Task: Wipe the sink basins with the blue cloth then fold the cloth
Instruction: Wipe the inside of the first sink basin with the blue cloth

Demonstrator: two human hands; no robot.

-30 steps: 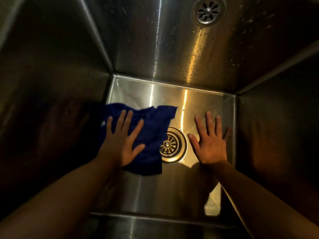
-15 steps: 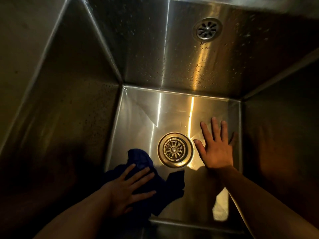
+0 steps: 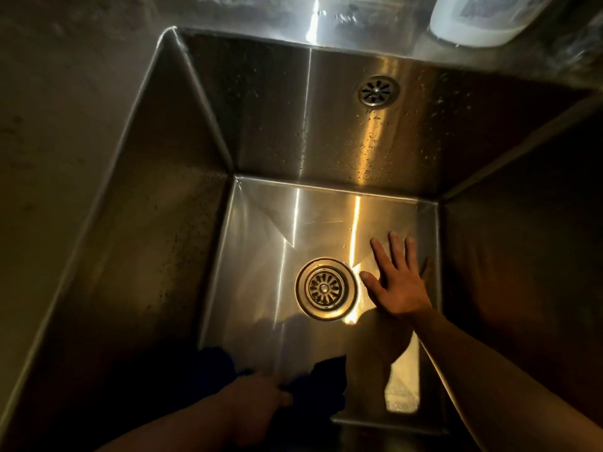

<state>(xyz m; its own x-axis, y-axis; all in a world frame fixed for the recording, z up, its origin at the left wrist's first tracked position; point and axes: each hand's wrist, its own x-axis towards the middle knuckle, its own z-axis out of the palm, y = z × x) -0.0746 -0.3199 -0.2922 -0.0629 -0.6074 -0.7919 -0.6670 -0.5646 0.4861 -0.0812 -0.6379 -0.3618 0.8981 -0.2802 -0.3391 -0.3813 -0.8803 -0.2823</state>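
The left hand lies low in the shadow at the near edge of the basin floor, resting on the blue cloth. It is too dark there to tell whether its fingers lie flat on the fabric or curl into it. The right hand is plainly spread, palm down and fingers apart, pressed to the bare steel floor and holding nothing.

The cloth is bunched under and around the left hand. One lump shows to that hand's left and a darker flap to its right, so its long axis runs side to side along the near wall (crosswise to both forearms). The left hand is on it. The right hand is well apart from it, farther from the person and off to the right.

Just left of the right hand's thumb sits the drain strainer, beyond the left hand. Past both hands the sink basin rises to a back wall speckled with droplets, with an overflow grille high on it. A white container stands on the ledge above.

By my reading the wiping is mid-course. A forward stroke would carry the cloth from the near wall toward the strainer, and the left hand is the one placed to drive it.
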